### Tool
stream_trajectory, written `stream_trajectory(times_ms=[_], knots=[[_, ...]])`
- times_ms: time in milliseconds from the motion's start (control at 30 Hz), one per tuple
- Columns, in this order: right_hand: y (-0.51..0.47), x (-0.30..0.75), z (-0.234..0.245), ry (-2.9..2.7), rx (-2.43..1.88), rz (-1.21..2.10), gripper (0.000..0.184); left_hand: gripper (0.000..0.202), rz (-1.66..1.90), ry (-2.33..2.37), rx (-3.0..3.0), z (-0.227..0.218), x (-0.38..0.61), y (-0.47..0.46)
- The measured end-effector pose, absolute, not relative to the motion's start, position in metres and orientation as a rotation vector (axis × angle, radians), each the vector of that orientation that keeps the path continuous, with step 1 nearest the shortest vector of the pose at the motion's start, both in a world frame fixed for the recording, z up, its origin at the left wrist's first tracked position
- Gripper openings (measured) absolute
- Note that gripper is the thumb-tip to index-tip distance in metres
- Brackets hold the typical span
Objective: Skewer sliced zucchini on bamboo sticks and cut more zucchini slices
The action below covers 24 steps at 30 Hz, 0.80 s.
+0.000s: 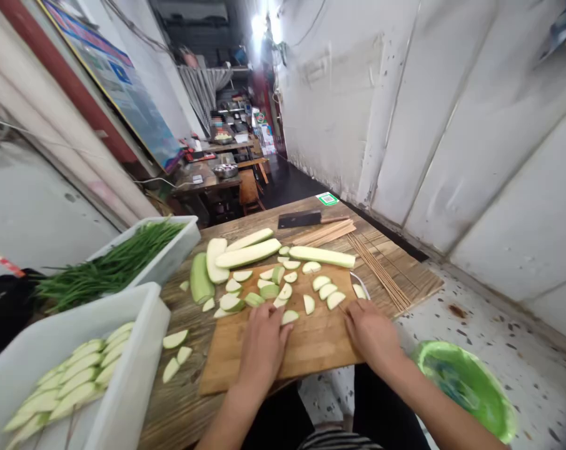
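My left hand (263, 340) reaches over the wooden cutting board (311, 350), fingers bent and thumb held apart. Its fingertips are among cut pale-green squash slices (269, 291), close to a half-round slice (290, 317); no slice shows clearly in its grasp. At the board's right side my right hand (372, 328) is closed, with a thin skewer (342, 308) seeming to stick out from its fingers toward the left. Several half-round slices (327, 291) lie just beyond it. Long peeled squash halves (248, 254) and a green-skinned piece (201, 278) rest along the far side.
A cleaver (300, 219) and bundled bamboo skewers (377, 269) lie on the wooden table (170, 400). Left stand a white tub of skewered slices (145, 337) and another of green chives (119, 256). A green basin (493, 387) is on the floor at right. Someone sits far back.
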State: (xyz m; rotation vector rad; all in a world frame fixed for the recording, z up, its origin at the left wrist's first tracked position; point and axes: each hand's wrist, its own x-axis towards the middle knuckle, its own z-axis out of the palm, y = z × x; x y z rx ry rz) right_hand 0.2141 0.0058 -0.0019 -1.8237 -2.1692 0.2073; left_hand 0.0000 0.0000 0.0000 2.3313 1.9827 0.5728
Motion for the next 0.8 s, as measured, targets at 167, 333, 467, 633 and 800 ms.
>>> stream_trajectory(times_ms=[167, 333, 467, 633, 800], knots=[[0.019, 0.219, 0.002, -2.030, -1.864, 0.392, 0.013, 0.024, 0.692, 1.902, 2.181, -0.013, -0.011, 0.002], [0.001, 0.232, 0.011, -1.892, -1.764, 0.586, 0.020, 0.031, 0.801, 1.840, 1.935, -0.016, -0.015, 0.000], [-0.041, 0.228, 0.009, -1.828, -1.622, 0.729, 0.029, 0.037, 0.942, 1.772, 1.603, -0.008, -0.010, -0.002], [-0.078, 0.215, 0.001, -1.539, -1.387, 1.171, 0.034, 0.030, 1.155, 1.409, 0.938, 0.003, -0.004, 0.004], [-0.085, 0.206, -0.010, -1.330, -1.271, 1.558, 0.035, 0.012, 1.140, 1.061, 0.378, 0.011, 0.000, 0.005]])
